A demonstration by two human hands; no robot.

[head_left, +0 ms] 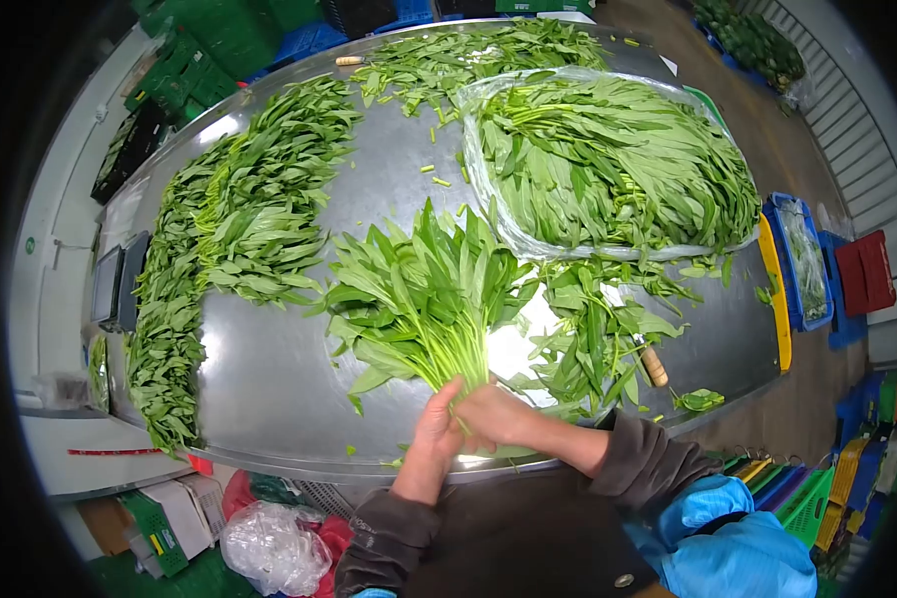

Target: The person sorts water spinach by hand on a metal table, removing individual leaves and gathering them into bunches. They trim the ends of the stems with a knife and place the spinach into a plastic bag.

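Note:
A bunch of water spinach [424, 299], long green leaves on pale stems, stands fanned out over the near middle of the metal table. My left hand [437, 424] is closed round the lower stems from the left. From the right, my right hand [493, 414] wraps the same stems, its fingers partly hidden. Just right of the bunch, loose leafy stems [593, 334] lie over a white sheet [513, 349]. Among them is a knife with a wooden handle [654, 366], its blade mostly covered by leaves.
A clear-plastic-lined crate [473, 179] heaped with greens stands at the back right. Rows of bunches [269, 199] line the table's left side. More greens [488, 50] and another wooden handle [349, 61] lie at the far edge. Cut stem bits [435, 174] dot the metal table [269, 369].

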